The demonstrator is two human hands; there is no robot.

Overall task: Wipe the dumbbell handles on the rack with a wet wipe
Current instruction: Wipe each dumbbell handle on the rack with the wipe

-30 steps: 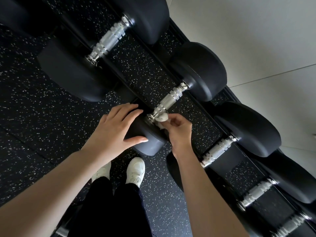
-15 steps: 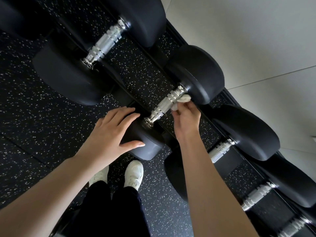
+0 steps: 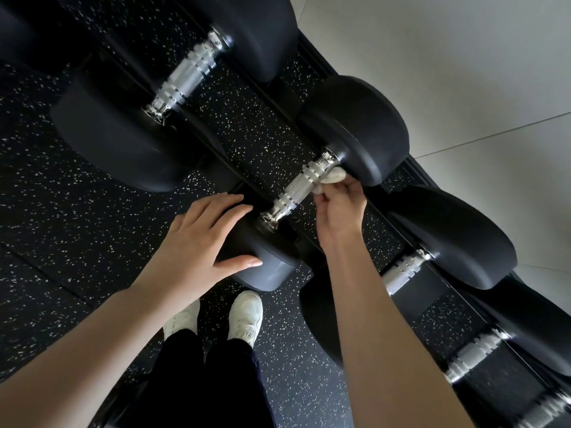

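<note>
Right hand (image 3: 340, 208) is pinching wet wipe (image 3: 333, 177) against handle (image 3: 295, 189); left hand (image 3: 200, 242), fingers spread, is resting on near head (image 3: 272, 268); neighbouring dumbbells (image 3: 448, 236) are crowding both sides.

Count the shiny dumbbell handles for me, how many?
5. Top-left handle; middle handle, touched by the wet wipe; right handle; lower-right handle; corner handle at bottom right. More may be hidden off-frame.

handle (image 3: 298, 188): shiny knurled metal, ringed ends
heads (image 3: 364, 128): matt black, smooth, rubber-like
wipe (image 3: 332, 177): soft white cloth
floor (image 3: 61, 217): rough black, white-speckled
</note>
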